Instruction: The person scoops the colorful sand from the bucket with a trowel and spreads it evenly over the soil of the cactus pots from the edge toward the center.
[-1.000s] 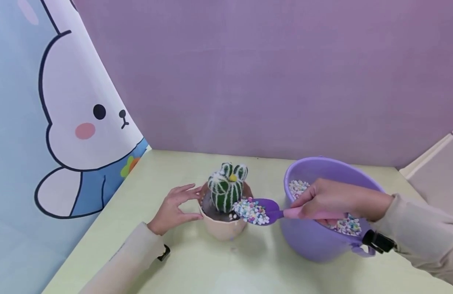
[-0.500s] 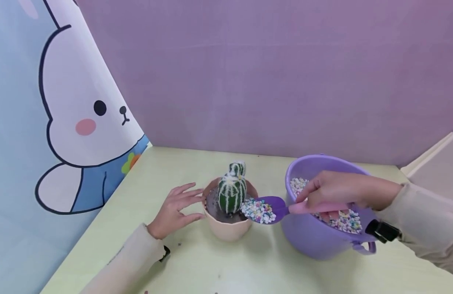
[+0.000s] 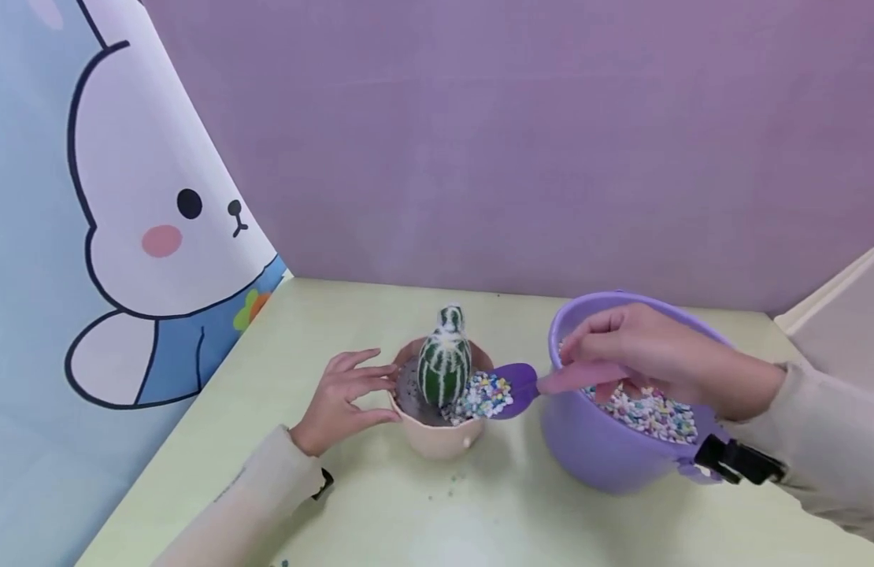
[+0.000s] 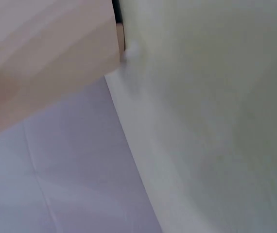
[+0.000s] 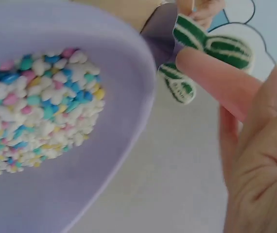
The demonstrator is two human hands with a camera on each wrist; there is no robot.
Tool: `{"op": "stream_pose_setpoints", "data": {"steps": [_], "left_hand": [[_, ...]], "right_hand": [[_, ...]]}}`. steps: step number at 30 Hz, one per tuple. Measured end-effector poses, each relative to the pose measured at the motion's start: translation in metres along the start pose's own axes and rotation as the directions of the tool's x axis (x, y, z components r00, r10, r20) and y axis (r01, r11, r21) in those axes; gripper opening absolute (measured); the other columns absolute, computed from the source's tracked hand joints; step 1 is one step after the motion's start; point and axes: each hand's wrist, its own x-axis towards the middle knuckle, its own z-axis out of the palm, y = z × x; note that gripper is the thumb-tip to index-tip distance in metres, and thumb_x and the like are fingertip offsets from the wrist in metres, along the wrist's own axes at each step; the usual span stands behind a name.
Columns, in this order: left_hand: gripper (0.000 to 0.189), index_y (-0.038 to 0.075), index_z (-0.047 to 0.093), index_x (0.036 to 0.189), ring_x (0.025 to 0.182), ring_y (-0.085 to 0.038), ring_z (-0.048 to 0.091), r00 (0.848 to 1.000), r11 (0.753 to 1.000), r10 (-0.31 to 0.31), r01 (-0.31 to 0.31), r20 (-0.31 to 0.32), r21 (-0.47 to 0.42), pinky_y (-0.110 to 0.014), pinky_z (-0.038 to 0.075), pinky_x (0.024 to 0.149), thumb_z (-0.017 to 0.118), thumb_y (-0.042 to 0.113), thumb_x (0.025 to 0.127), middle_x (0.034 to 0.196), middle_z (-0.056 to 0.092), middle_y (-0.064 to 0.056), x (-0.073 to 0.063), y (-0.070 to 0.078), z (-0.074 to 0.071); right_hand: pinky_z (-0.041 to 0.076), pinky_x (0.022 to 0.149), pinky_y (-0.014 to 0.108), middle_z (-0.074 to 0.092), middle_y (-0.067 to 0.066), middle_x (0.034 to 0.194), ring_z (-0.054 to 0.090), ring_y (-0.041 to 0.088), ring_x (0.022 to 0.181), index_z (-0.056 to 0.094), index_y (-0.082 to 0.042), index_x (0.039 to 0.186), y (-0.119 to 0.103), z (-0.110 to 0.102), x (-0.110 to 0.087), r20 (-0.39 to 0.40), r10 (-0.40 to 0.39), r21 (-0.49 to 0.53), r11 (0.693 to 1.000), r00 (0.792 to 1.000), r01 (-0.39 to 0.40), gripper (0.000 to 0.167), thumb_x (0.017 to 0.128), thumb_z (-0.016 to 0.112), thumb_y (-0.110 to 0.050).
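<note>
In the head view, a toy-looking striped green cactus (image 3: 442, 374) stands in dark soil in a pale pink flowerpot (image 3: 437, 442). My left hand (image 3: 345, 402) touches the pot's left side with its fingers and thumb spread. My right hand (image 3: 635, 346) holds the pink handle of a purple trowel (image 3: 520, 387) over the bucket's rim. Coloured pebbles (image 3: 486, 396) spread from the blade over the pot's right rim to the foot of the cactus, and a white one shows against the pot's front. The left wrist view has the pot's wall (image 4: 56, 63) close up.
To the right of the pot stands a purple bucket (image 3: 600, 457) part filled with pebbles (image 5: 41, 102). A few tiny bits (image 3: 451, 480) lie on the pale table (image 3: 380, 504). A purple backdrop (image 3: 479, 157) rises behind, and a rabbit-print sheet (image 3: 146, 173) at left.
The cactus has turned, its small lobes now behind the body. The trowel has tipped toward the pot and its pebbles have slid onto the soil. Tiny bits have appeared in front of the pot.
</note>
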Motion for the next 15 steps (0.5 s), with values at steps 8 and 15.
{"op": "stream_pose_setpoints", "data": {"steps": [8, 15], "left_hand": [[0.053, 0.005, 0.074, 0.093, 0.109, -0.034, 0.057, 0.999, 1.0, -0.006, 0.005, 0.048, 0.021, -0.057, 0.04, 0.089, 0.071, 0.055, 0.075, 0.104, 0.071, -0.01, 0.001, 0.003, -0.003], [0.042, 0.007, 0.076, 0.094, 0.115, -0.035, 0.055, 0.986, 0.999, -0.043, 0.045, 0.158, -0.011, -0.058, 0.039, 0.094, 0.085, 0.036, 0.065, 0.105, 0.071, -0.008, 0.009, -0.005, -0.01]], "right_hand": [[0.052, 0.06, 0.023, 0.071, 0.006, 0.089, 0.062, 0.01, 0.072, 0.069, 0.0, 0.102, 0.008, 0.038, 0.004, -0.113, -0.529, -0.236, 0.837, 0.841, 0.494, 0.029, 0.074, 0.076, 0.001], [0.048, 0.057, 0.013, 0.071, 0.0, 0.081, 0.061, 0.004, 0.067, 0.07, -0.009, 0.095, 0.018, 0.053, 0.005, 0.038, -0.912, -0.469, 0.344, 0.408, 0.814, 0.015, 0.088, 0.07, -0.023]]}}
